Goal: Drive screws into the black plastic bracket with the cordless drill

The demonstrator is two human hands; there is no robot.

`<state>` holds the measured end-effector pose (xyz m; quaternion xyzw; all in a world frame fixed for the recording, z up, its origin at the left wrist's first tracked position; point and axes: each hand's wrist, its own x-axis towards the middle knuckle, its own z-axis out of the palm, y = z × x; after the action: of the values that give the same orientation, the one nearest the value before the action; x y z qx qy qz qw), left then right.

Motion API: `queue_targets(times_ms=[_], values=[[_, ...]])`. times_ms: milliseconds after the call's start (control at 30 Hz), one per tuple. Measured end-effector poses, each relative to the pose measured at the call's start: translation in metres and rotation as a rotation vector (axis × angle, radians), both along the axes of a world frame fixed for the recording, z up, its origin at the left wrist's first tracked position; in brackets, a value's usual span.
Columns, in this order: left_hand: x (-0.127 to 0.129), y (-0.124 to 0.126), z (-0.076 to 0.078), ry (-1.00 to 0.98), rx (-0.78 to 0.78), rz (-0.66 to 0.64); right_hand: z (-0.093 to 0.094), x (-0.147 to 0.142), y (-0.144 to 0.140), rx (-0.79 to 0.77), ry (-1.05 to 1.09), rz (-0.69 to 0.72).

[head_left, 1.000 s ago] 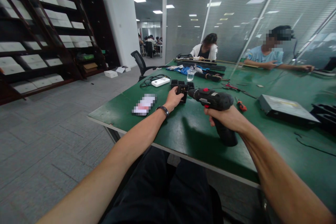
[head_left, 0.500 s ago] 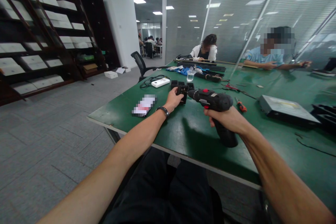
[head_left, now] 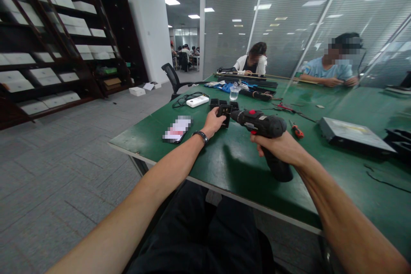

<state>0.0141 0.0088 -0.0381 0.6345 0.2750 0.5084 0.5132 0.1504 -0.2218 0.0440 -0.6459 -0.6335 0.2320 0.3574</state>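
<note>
My right hand (head_left: 276,146) is wrapped round the handle of a black cordless drill (head_left: 265,124) with red accents. The drill's chuck points left at a small black box-like part (head_left: 225,116). Whether the bit touches that part is too small to tell. My left hand (head_left: 214,123) grips the black part from its left side, steadying it on the green table (head_left: 221,162). Just behind it sit other small black blocks (head_left: 214,102), partly hidden. A phone (head_left: 178,129) lies to the left of my left hand.
Behind the hands are a white power bank-like device (head_left: 197,101) with a cable, a clear plastic cup (head_left: 234,93) and dark strips (head_left: 253,82). To the right lie an orange screwdriver (head_left: 297,131) and a flat metal case (head_left: 356,135). Two people sit across the table.
My hands, the drill and the black part hold nearly the same position, while the view shifts slightly. The person at far right has drawn an outstretched hand back in.
</note>
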Motion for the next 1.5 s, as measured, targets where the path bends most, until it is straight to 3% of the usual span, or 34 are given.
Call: queue_targets(times_ms=[1500], values=[[-0.0003,0.0017,-0.0021,0.005,0.017,-0.001,-0.0053,0.0047,0.0025,0.014,-0.02,0.014]])
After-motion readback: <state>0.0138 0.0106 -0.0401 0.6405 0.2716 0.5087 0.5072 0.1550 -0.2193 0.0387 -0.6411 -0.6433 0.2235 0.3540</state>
